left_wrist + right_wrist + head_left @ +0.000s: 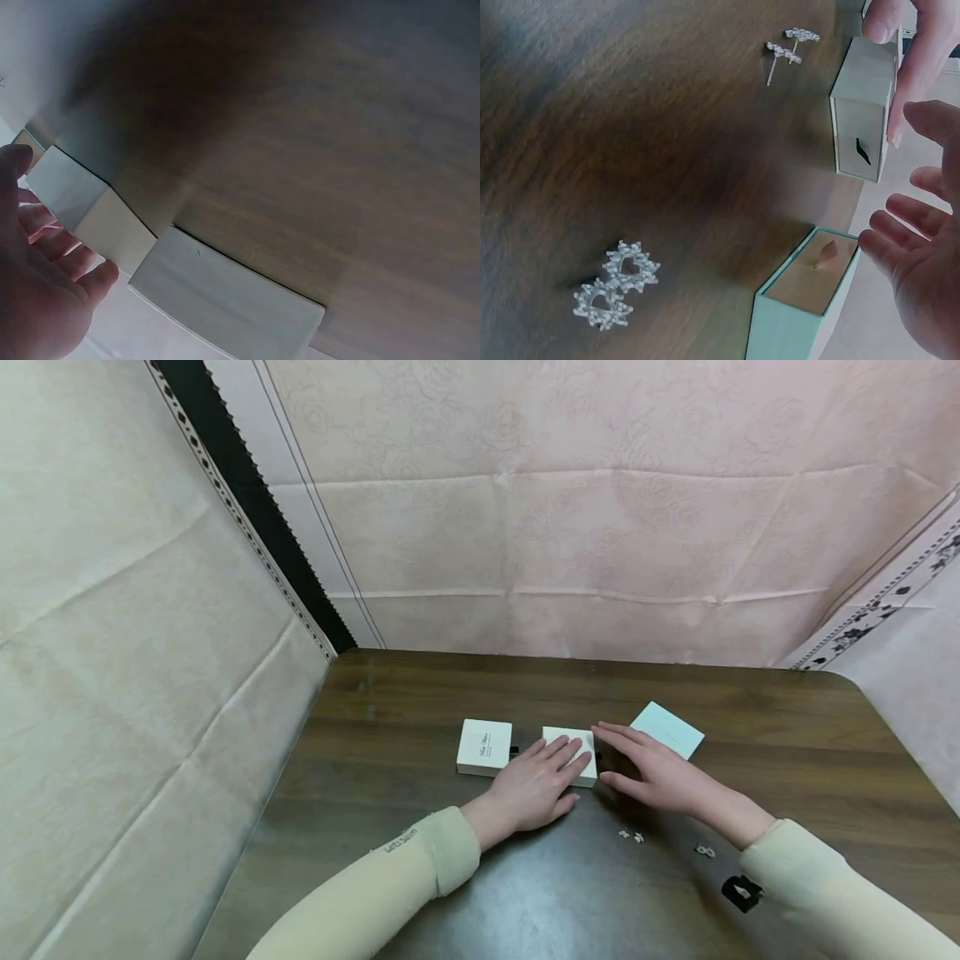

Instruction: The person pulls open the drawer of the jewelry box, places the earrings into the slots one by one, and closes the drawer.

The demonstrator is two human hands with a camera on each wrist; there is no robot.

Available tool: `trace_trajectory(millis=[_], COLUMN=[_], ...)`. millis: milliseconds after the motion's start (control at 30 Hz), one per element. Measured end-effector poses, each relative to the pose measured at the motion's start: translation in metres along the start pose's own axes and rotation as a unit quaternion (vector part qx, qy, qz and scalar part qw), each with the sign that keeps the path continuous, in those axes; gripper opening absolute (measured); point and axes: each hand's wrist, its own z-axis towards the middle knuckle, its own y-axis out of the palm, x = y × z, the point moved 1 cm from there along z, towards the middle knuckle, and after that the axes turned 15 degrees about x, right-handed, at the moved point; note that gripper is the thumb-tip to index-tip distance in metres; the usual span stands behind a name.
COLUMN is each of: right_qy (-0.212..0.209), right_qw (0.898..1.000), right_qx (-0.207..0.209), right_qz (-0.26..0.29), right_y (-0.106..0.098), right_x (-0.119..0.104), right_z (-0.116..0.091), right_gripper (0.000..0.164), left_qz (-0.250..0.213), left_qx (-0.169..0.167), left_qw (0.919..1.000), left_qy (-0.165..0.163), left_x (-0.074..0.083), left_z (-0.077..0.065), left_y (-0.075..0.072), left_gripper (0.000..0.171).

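Two white boxes stand side by side on the table: a lettered white box (483, 742) at left, and a middle white box (551, 732) with a small black tab (862, 151) on its end. My left hand (531, 783) lies over the middle box, its fingers extended across the lid. Just right of that box is my right hand (654, 770), fingers spread and the palm holding nothing in the right wrist view. A light blue box (667, 729) lies partly behind the right hand; a pink tab (827, 253) shows on its end.
Two small sparkly stud earrings (782, 51) lie on the wooden table (405, 693) in front of the boxes. Farther right are two heart-shaped sparkly earrings (631, 267). Near the right sleeve sits a small black item (741, 892). Pale cloth (570, 543) hangs behind the table.
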Motion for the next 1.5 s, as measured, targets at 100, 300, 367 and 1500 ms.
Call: trace_trajectory(millis=[100, 300, 367, 1500], right_qy=[0.002, 0.003, 0.000, -0.052], right_qw=[1.000, 1.000, 1.000, 0.998], right_qx=[-0.001, 0.011, 0.015, 0.021], right_qz=[0.000, -0.009, -0.014, -0.022], right_y=[0.000, -0.003, -0.005, 0.011], right_x=[0.000, 0.003, 0.004, 0.011], right_z=[0.000, 0.000, -0.001, 0.020], right_gripper=[0.066, 0.065, 0.064, 0.007], left_qz=[0.003, 0.012, 0.015, 0.044], left_qx=[0.003, 0.007, 0.008, 0.018], left_qw=[1.0000, 0.9999, 0.9998, 0.9988], left_qy=[0.001, 0.007, 0.007, 0.008], left_x=[0.000, 0.000, 0.000, 0.001], left_z=[0.000, 0.000, -0.001, 0.006], left_y=[0.001, 0.001, 0.001, 0.005], left_gripper=[0.066, 0.066, 0.065, 0.065])
